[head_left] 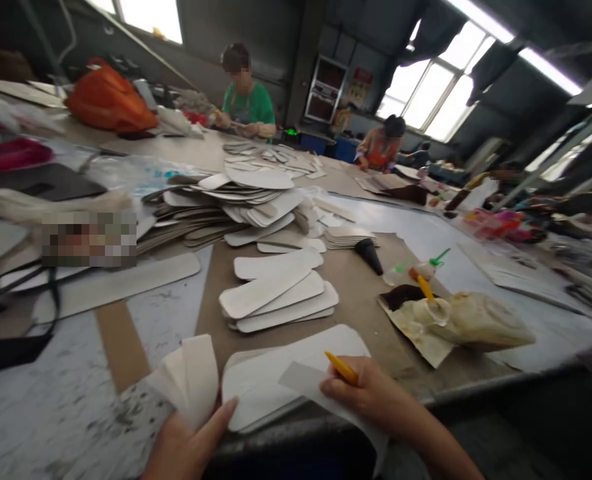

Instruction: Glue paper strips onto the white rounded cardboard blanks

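Observation:
My left hand [189,440] is closed around a fanned bundle of white sheet pieces [191,377]. In my right hand [371,393] is a yellow stick-like tool [342,368], whose kind I cannot make out. A thin pale strip [306,383] hangs from under that same hand, its lower end past the table edge. Both hands are beside a stack of white rounded panels [259,387] at the near edge. Just behind lies a fanned group of narrower white panels [276,300]. My left thumb points at the near stack's left end.
A tall pile of white panels [261,200] rises at the table's middle. To the right are a glue-stained bag [481,320] with an orange-yellow brush [426,288], a black cone [369,257] and a green-tipped bottle [429,267]. Co-workers sit farther back, one in a green shirt [261,107].

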A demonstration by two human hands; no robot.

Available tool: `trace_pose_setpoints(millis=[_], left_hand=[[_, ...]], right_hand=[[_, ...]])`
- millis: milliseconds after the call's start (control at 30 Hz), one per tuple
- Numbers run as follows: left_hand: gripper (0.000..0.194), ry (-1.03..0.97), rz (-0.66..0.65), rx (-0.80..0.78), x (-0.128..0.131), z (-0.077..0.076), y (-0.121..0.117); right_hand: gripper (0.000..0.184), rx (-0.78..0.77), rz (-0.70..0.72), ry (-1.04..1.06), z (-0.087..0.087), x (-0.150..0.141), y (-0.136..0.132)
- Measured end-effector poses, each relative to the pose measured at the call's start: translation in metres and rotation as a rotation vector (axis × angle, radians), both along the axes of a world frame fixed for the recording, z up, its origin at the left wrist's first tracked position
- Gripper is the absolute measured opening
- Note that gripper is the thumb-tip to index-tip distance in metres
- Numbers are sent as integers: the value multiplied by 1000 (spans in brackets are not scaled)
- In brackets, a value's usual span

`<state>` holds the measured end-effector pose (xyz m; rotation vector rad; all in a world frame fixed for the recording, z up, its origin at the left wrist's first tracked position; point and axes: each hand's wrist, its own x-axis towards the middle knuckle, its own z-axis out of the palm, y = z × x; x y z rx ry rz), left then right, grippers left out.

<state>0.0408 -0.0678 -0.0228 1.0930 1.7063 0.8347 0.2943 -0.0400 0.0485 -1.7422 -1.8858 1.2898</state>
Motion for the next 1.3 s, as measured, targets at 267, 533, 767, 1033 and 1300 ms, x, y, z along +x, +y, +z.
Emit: trace_pose_setpoints(millis=[267, 533, 767, 1033, 1300], left_hand=[[32, -147, -28, -103, 4, 16, 16], [38, -184, -86, -197, -1, 20, 20], [38, -164, -102, -232, -1, 17, 25], [33, -94, -42, -282, 3, 23, 29], [42, -114, 21, -239, -1, 2, 22]], right_hand=[[22, -208, 258, -113, -6, -41, 41], [24, -264, 355, -307, 0, -67, 72], [20, -211, 369, -355, -6, -70, 75], [17, -129, 371, -425, 2, -58, 65], [22, -39, 145, -620, 5, 35, 32]])
